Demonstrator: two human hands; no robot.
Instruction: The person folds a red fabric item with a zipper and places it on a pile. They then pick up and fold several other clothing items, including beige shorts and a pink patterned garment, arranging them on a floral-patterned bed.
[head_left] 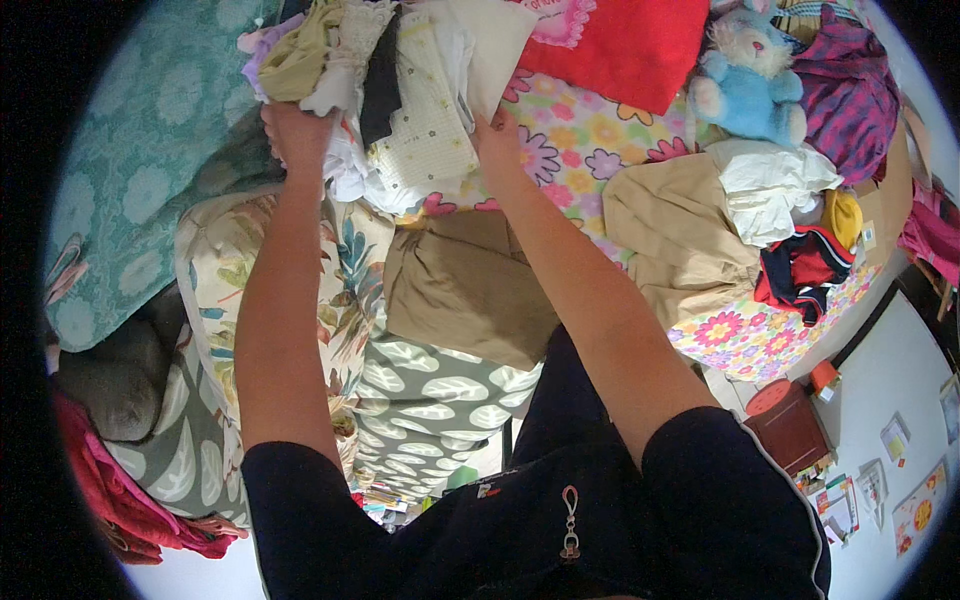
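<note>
A heap of folded clothes lies at the top of the view: an olive garment [292,72], a white lacy piece [345,60], a black strip of cloth [381,85] and a pale printed garment [425,135]. My left hand [297,135] is closed at the heap's left edge, below the olive garment; its fingertips are partly hidden. On the right side, my right hand [497,138] has its fingers closed on the lower edge of a cream cloth [500,45]. Nearer to me, between my forearms, lies a folded brown garment [465,285].
A floral sheet [560,130] spreads under the clothes. To the right are a red cushion [640,50], a blue teddy bear [750,85], khaki trousers [680,235], a white garment [770,185] and a red-and-navy garment [808,270]. A teal patterned cover [150,150] lies left.
</note>
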